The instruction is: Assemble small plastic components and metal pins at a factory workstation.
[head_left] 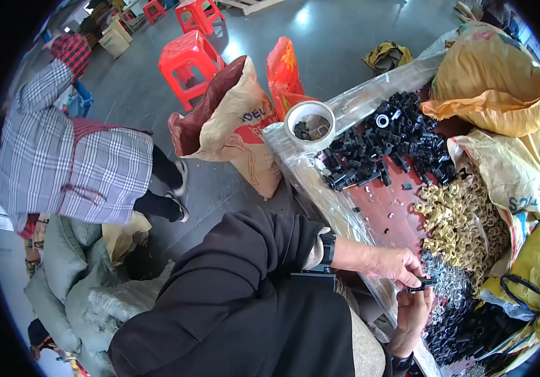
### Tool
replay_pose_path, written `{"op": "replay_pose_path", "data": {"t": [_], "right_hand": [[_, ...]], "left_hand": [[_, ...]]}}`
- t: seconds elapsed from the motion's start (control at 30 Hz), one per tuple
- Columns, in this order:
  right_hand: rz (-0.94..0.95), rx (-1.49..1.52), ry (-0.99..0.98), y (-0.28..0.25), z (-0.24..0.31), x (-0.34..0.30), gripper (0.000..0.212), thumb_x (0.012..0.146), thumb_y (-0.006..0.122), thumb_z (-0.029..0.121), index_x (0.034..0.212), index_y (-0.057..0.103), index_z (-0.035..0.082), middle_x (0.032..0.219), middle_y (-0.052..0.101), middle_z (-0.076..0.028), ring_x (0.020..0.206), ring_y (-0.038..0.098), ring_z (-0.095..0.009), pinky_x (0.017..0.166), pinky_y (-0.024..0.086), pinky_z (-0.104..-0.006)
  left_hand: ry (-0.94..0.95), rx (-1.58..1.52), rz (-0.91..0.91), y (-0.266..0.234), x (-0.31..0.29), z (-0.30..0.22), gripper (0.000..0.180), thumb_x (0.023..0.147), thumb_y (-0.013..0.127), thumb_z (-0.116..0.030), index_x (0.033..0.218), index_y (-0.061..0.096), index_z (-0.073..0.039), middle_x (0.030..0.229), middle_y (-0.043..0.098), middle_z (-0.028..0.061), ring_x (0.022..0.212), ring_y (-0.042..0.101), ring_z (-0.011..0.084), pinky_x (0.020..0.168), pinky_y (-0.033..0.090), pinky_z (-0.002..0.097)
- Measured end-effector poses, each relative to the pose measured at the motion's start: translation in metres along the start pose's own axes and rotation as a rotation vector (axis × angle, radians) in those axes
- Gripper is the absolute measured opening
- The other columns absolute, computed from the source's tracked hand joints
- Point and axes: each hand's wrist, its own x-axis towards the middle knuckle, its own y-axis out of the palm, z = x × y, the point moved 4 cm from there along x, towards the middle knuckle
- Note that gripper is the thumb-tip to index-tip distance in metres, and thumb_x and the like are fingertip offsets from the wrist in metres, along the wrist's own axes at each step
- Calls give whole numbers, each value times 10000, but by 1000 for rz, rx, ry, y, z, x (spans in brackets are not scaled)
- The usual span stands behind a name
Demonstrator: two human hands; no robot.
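Over the edge of the work table, my left hand [395, 265] reaches in from the left, thumb and fingers closed on a small black plastic part [423, 284]. Just below it, my right hand [413, 310] grips the same part from underneath, its fingers partly hidden. Brass-coloured metal fittings [455, 220] are heaped beyond the hands. Beside the fingertips lies a pile of small silver metal pieces [447, 276], with more black parts [464, 330] to the lower right.
A heap of black plastic parts [395, 138] covers the table's far side, beside a white tub [290, 125] with pieces inside. Sacks, one orange [493, 69] and one yellow [534, 270], line the right. An open sack [251, 147], red stools [188, 60] and another person [81, 163] are left.
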Motion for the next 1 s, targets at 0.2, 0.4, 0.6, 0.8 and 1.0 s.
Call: {"op": "replay_pose_path", "data": {"t": [0.2, 0.4, 0.6, 0.8, 1.0], "right_hand": [[43, -9, -50, -3, -17, 4, 140, 813, 483, 65, 948, 450, 73, 678, 475, 14, 503, 405, -41, 419, 314, -155], [66, -105, -109, -8, -31, 11, 113, 812, 469, 60, 924, 455, 63, 667, 471, 11, 506, 404, -43, 422, 317, -159], [162, -326, -235, -12, -35, 17, 105, 793, 502, 57, 889, 464, 39, 651, 471, -4, 515, 424, -61, 437, 338, -187], [139, -422, -418, -1, -40, 11, 70, 799, 478, 66, 827, 416, 53, 636, 422, 17, 477, 363, -36, 406, 277, -154], [67, -652, -599, -5, -44, 12, 146, 785, 526, 86, 800, 386, 49, 636, 407, 13, 488, 357, -47, 421, 288, -166]], "left_hand": [[94, 138, 15, -6, -10, 7, 270, 751, 587, -122, 958, 535, 43, 826, 582, 68, 752, 530, 114, 702, 423, 248], [177, 278, 24, -19, -11, 23, 269, 759, 576, -114, 967, 532, 51, 816, 588, 75, 739, 542, 121, 716, 424, 254], [198, 256, -33, -28, -13, 34, 283, 768, 572, -123, 991, 523, 45, 846, 579, 62, 766, 534, 110, 732, 426, 245], [284, 93, -152, -34, -15, 36, 215, 775, 567, -137, 924, 556, 18, 804, 566, 31, 740, 532, 89, 691, 449, 226], [289, -20, -193, -39, -11, 46, 171, 786, 552, -125, 904, 560, -2, 813, 560, 17, 761, 531, 89, 694, 454, 227]]}}
